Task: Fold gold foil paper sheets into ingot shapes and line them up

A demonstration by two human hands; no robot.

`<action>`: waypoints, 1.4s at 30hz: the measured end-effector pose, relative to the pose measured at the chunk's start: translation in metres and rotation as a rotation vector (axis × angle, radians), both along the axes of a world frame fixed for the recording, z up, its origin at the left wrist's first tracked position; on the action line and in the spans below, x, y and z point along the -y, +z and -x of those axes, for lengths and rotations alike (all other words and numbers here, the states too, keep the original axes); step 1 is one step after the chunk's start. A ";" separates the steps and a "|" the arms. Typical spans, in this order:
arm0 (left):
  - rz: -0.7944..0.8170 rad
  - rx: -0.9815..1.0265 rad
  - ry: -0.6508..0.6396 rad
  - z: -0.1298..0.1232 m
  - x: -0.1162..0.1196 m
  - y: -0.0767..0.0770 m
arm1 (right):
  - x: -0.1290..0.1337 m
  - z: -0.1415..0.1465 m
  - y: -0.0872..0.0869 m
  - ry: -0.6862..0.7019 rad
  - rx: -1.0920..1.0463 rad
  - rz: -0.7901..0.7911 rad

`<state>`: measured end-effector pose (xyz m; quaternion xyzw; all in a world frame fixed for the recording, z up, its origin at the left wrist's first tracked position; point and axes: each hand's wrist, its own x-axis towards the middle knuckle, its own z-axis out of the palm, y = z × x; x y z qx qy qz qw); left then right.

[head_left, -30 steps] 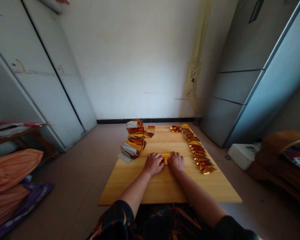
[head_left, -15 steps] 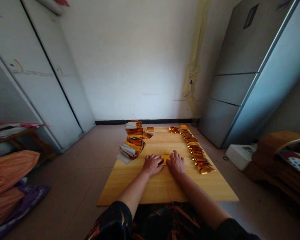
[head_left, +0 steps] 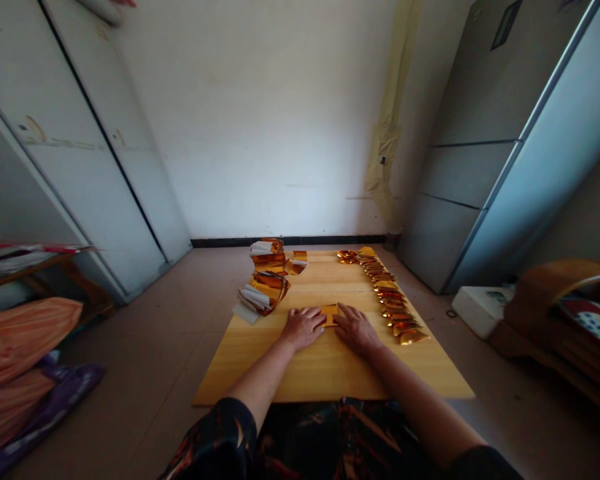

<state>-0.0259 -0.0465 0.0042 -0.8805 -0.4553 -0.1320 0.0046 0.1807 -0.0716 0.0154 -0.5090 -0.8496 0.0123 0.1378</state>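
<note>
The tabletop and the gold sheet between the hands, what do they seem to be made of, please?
Sheet: probably foil or foil-faced paper, from its metallic gold sheen.
Tabletop: wood or wood-look laminate, smooth and satiny, from its yellowish grain.

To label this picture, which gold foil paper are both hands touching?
The small gold foil paper between the left hand and right hand; the bundles at left and folded pieces at right lie untouched.

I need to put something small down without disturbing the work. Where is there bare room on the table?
Bare table: the far middle between the foil stacks and the row of folded foil; the near strip between the forearms; both near corners. Crowded: far left, right edge, and the centre, where left hand and right hand touch the gold sheet.
</note>
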 end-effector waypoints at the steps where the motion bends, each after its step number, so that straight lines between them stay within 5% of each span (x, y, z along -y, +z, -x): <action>1: 0.003 0.000 -0.003 0.001 0.000 0.000 | 0.001 0.001 0.000 0.009 -0.004 -0.008; 14: 0.090 0.042 0.057 -0.003 -0.007 -0.003 | 0.009 0.005 -0.004 0.133 0.023 -0.056; 24: 0.209 0.043 0.052 0.003 -0.012 0.001 | 0.011 -0.008 -0.007 0.046 -0.059 -0.072; 35: 0.164 0.138 0.056 0.001 -0.007 0.006 | -0.011 0.003 0.001 0.145 -0.026 0.013; 42: 0.098 0.283 0.076 0.003 -0.004 0.000 | -0.017 0.010 -0.001 0.023 -0.104 0.037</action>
